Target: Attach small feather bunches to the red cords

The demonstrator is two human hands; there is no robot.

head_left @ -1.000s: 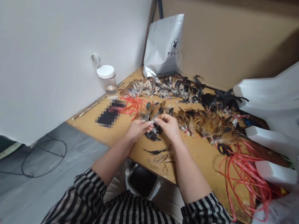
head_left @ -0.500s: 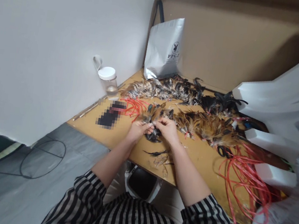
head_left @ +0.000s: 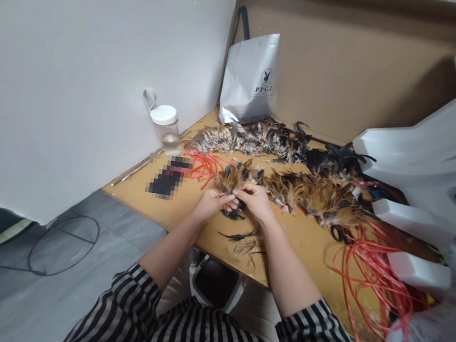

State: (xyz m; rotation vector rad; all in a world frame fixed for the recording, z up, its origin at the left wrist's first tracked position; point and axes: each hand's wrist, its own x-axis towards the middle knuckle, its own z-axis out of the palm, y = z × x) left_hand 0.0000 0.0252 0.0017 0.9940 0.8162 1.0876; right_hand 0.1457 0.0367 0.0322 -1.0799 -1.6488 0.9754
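My left hand [head_left: 211, 203] and my right hand [head_left: 256, 199] meet near the front of the table, fingers pinched together. Between them is a small bunch of brown and dark feathers [head_left: 230, 176], its tips pointing away from me. My left fingers close on the base of the bunch, and my right thumb and fingertips press at the same spot. Dark feathers show just below the hands. To the right lies a row of brown feather bundles [head_left: 322, 196], some with red ties. Loose thin feathers [head_left: 247, 247] lie nearer the table's front edge.
Behind are speckled feather bundles [head_left: 254, 138] and a silver bag [head_left: 250, 80]. Red strings [head_left: 205, 167], a blurred dark object [head_left: 167, 179] and a white-lidded jar [head_left: 165, 121] are left. Black scissors [head_left: 341, 233], long red strings [head_left: 370, 278] and white foam [head_left: 419, 270] are right.
The fingertips of both hands have come closer together at the base of the bunch. The whole view has shifted slightly.
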